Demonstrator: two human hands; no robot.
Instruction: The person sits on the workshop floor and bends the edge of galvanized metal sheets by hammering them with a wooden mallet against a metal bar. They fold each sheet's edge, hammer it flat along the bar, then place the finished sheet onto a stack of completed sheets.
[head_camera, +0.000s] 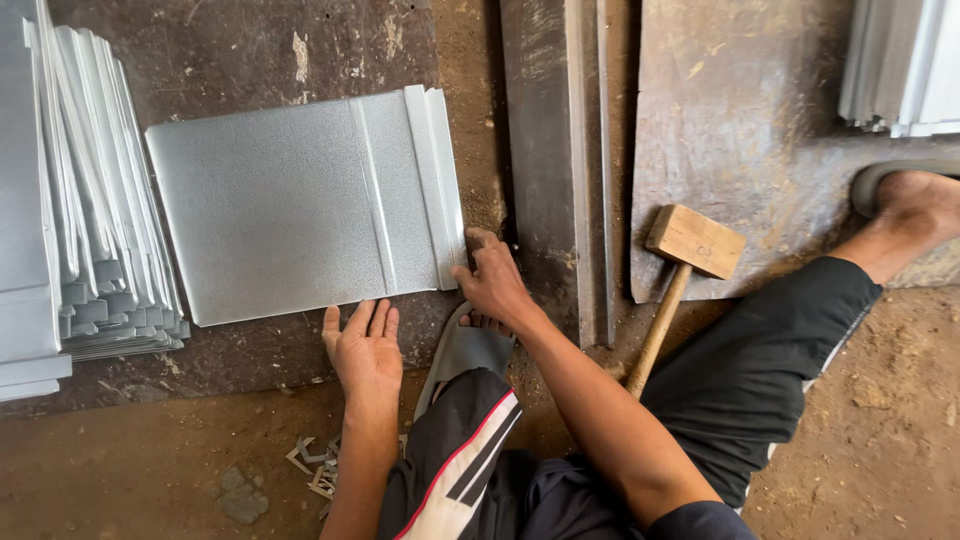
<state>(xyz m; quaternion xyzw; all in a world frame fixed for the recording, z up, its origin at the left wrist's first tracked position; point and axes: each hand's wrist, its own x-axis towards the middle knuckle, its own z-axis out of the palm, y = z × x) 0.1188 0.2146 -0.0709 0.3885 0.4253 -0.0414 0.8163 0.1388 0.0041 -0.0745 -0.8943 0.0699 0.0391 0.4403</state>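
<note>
1. We look down from a head camera at a person sitting on a dirt floor (880, 420), with both bare hands reaching forward to a sheet of metal.
2. The metal sheet (290, 205) is silvery grey and roughly square. It lies flat on a dark, rusty steel plate (240, 60) on the ground, and has raised folds running along its right side.
3. The left hand (365, 345) lies flat, palm down, fingers straight and together. Its fingertips touch the near edge of the sheet. It is released and grips nothing.
4. The right hand (492, 280) rests at the sheet's near right corner, fingers curled, with the fingertips on the folded edge. We cannot tell whether it pinches the edge or only presses on it.
5. To the left, a tall stack of similar folded metal sheets (80, 200) stands just beside the single sheet.
6. To the right of the right hand, a long dark steel bar (545, 150) runs away from us.
7. Beyond the bar, a wooden mallet (685, 265) lies with its head on a second rusty plate (740, 120) and its handle pointing toward the person.
8. Another pile of pale sheets (905, 60) shows in the far right corner.
9. The person wears dark trousers with a red and white stripe; a grey sandal (465, 350) sits under the right wrist.
10. Small metal offcuts (315, 465) lie on the floor by the left forearm.
</note>
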